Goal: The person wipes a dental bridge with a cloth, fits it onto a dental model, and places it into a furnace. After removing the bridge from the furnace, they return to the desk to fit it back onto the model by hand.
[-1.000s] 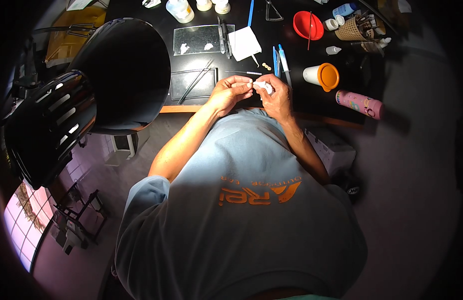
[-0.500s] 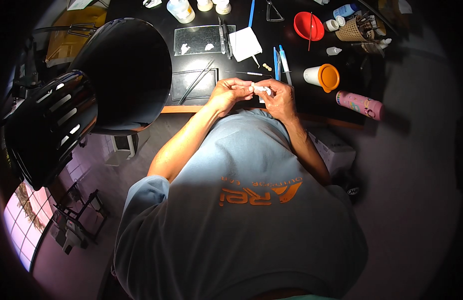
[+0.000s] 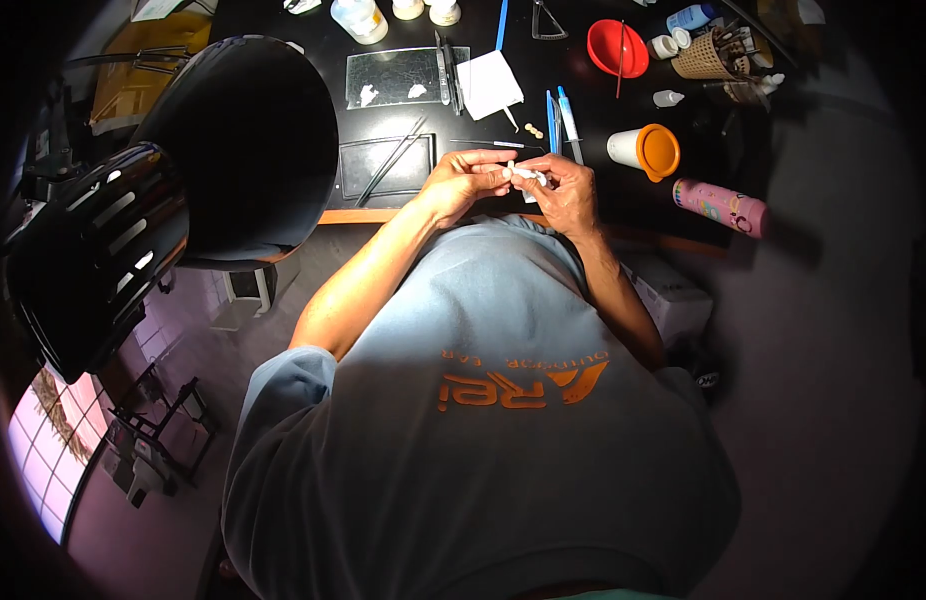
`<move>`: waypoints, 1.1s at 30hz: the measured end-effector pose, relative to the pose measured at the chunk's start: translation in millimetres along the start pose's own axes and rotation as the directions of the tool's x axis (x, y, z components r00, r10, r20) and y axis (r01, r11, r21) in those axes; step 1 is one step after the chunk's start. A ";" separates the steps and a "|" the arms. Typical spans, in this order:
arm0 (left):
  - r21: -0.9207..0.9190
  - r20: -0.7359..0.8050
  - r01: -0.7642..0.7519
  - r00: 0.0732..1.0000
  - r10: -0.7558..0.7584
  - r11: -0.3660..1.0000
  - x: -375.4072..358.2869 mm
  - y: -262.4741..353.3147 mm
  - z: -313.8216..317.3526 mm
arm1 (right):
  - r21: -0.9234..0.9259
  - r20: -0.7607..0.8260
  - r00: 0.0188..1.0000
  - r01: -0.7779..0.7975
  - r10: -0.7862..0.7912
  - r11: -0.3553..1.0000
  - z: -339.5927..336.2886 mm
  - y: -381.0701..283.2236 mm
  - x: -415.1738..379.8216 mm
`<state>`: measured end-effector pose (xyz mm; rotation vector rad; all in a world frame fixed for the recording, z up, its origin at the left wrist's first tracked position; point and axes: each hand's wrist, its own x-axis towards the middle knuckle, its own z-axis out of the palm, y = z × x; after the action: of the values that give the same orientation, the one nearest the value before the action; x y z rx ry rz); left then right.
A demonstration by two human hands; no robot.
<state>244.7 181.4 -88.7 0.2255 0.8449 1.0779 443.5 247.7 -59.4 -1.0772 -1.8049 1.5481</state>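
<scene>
Close to the table's front edge, my left hand (image 3: 467, 187) and my right hand (image 3: 567, 198) meet fingertip to fingertip. A crumpled white tissue (image 3: 530, 178) is pinched in my right hand, its loose end hanging below the fingers. The left thumb and fingertips pinch a small whitish piece (image 3: 511, 168), too small to name and partly covered by fingers and tissue. Just beyond the hands lie a thin pointed hand tool (image 3: 508, 145), several small beige pieces (image 3: 533, 131), and blue pen-like tools (image 3: 553, 125). Left of them, dark tweezers (image 3: 391, 162) rest on a black tray (image 3: 358, 158).
A large black lamp (image 3: 248, 140) stands at left. Behind the hands are a glass slab (image 3: 393, 70) with white dabs and a white paper pad (image 3: 488, 85). To the right are a red bowl (image 3: 605, 50), an orange-lidded cup (image 3: 628, 149) and a pink bottle (image 3: 718, 207).
My right hand has shifted slightly right and turned a little, and more of the tissue shows below its fingers. The left hand stays nearly in place, fingertips still against the tissue.
</scene>
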 end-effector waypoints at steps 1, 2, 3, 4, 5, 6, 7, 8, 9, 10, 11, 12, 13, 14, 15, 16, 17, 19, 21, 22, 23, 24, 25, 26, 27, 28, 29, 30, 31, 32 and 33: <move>-0.024 0.009 0.012 1.000 -0.012 1.000 1.4 -0.7 -2.1 | -0.016 0.008 1.000 0.000 0.000 1.000 -0.8 -0.3 1.1; -0.047 0.020 0.022 1.000 -0.021 0.999 2.6 -0.6 -4.4 | -0.033 0.015 1.000 0.003 -0.003 0.999 -1.5 -0.7 2.6; -0.091 0.023 0.032 0.999 -0.030 0.995 1.7 1.4 -4.6 | 0.024 -0.004 1.000 -0.004 0.004 1.000 -0.8 -0.8 3.9; -0.135 0.027 0.042 0.999 -0.039 0.990 -0.1 3.0 -4.9 | 0.081 -0.024 1.000 -0.011 0.013 0.997 1.2 -1.1 4.9; -0.180 0.032 0.054 0.998 -0.049 0.982 -1.1 3.7 -4.4 | 0.137 -0.045 0.999 -0.017 0.023 0.990 1.7 -1.2 5.1; -0.196 0.028 0.055 0.998 -0.050 0.979 -1.1 2.7 -4.4 | 0.119 -0.030 0.999 -0.036 0.040 0.992 0.1 -1.0 4.8; -0.213 0.023 0.054 0.998 -0.051 0.976 -1.3 1.6 -5.0 | 0.102 -0.013 0.998 -0.056 0.057 0.993 -1.7 -1.2 5.1; -0.229 0.016 0.054 0.999 -0.051 0.972 -1.9 0.7 -5.8 | 0.086 0.004 0.997 -0.075 0.075 0.993 -2.3 -1.8 5.4; -0.230 0.014 0.050 0.999 -0.048 0.972 -2.0 0.4 -6.3 | 0.039 0.006 0.997 -0.079 0.079 0.996 -2.3 -7.0 6.1; -0.232 0.013 0.047 0.999 -0.045 0.972 -1.8 -0.2 -6.3 | -0.009 0.007 0.996 -0.083 0.083 0.996 -2.5 -15.4 6.5; -0.234 0.013 0.043 0.999 -0.041 0.971 -1.2 -0.9 -5.8 | -0.058 0.008 0.996 -0.086 0.087 0.995 -2.4 -20.4 7.0; -0.232 0.000 0.033 0.999 -0.034 0.972 -0.9 -1.1 -4.8 | -0.088 -0.006 1.000 0.007 -0.007 0.996 -1.4 -20.7 8.6; -0.229 -0.014 0.023 1.000 -0.027 0.973 -1.3 -1.1 -3.9 | -0.118 -0.016 0.995 0.100 -0.102 0.988 0.1 -20.9 10.8; -0.227 -0.028 0.014 0.999 -0.020 0.974 -1.6 -0.9 -3.2 | -0.149 -0.025 0.980 0.190 -0.196 0.970 1.2 -21.2 12.1; -0.218 -0.035 0.011 0.999 -0.019 0.976 -1.3 -1.3 -3.7 | -0.176 -0.011 0.979 0.198 -0.203 0.964 1.8 -21.9 12.5; -0.210 -0.043 0.010 0.999 -0.019 0.978 -1.1 -1.8 -4.1 | -0.203 0.002 0.978 0.206 -0.210 0.957 2.0 -22.8 12.4; -0.202 -0.050 0.009 0.999 -0.019 0.979 -0.8 -2.5 -4.4 | -0.229 0.016 0.976 0.214 -0.217 0.949 1.9 -23.4 12.3; -0.166 -0.061 -0.002 0.998 -0.009 0.986 -1.8 -2.1 -2.1 | -0.243 0.031 0.980 0.197 -0.195 0.950 1.0 -24.2 11.9; -0.124 -0.067 -0.009 0.998 0.001 0.992 -3.1 -1.4 -0.7 | -0.242 0.028 0.985 0.169 -0.168 0.955 0.8 -27.9 11.0; -0.100 -0.067 -0.012 0.998 0.005 0.995 -3.4 -1.1 -0.1 | -0.233 0.018 0.988 0.150 -0.150 0.961 0.4 -32.0 9.7; -0.076 -0.068 -0.015 0.998 0.009 0.997 -3.5 -0.5 0.3 | -0.224 0.008 0.991 0.132 -0.133 0.966 0.4 -34.4 9.3; -0.057 -0.067 -0.012 0.998 0.008 0.998 -3.4 -0.6 0.2 | -0.229 0.012 0.991 0.131 -0.132 0.965 0.2 -33.6 9.1; -0.038 -0.067 -0.009 0.998 0.007 0.999 -3.3 -0.8 0.1 | -0.234 0.016 0.991 0.130 -0.130 0.963 -0.4 -31.7 8.3; -0.018 -0.068 -0.008 0.998 0.007 1.000 -3.2 -0.8 -0.3 | -0.239 0.020 0.991 0.131 -0.130 0.962 -0.9 -30.3 8.3; -0.005 -0.069 -0.007 0.998 0.007 1.000 -3.2 -1.0 -1.1 | -0.241 0.030 0.991 0.136 -0.132 0.961 -1.4 -30.1 8.2; 0.008 -0.070 -0.007 0.998 0.007 1.000 -2.9 -1.3 -1.6 | -0.244 0.038 0.990 0.140 -0.135 0.960 -2.1 -30.0 7.9; 0.021 -0.070 -0.005 0.998 0.007 1.000 -2.5 -2.0 -1.8 | -0.247 0.046 0.990 0.144 -0.137 0.958 -2.7 -29.8 7.4; 0.030 -0.064 -0.012 0.998 0.014 0.999 -2.1 -1.8 -2.0 | -0.238 0.041 0.988 0.155 -0.149 0.959 -2.5 -27.6 7.5; 0.039 -0.058 -0.019 0.998 0.022 0.999 -2.4 -1.7 -2.5 | -0.228 0.036 0.986 0.166 -0.161 0.960 -1.5 -23.5 7.2; 0.048 -0.054 -0.026 0.998 0.029 0.999 -3.1 -2.0 -3.1 | -0.217 0.032 0.984 0.176 -0.174 0.960 -0.6 -21.4 6.7; 0.058 -0.053 -0.037 0.998 0.040 0.998 -3.8 -1.0 -2.0 | -0.205 0.022 0.991 0.134 -0.133 0.970 -0.2 -22.5 5.6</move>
<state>243.1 177.2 -88.7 0.2622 0.9239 1.1011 435.5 251.9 -38.1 -1.0184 -2.0344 1.3113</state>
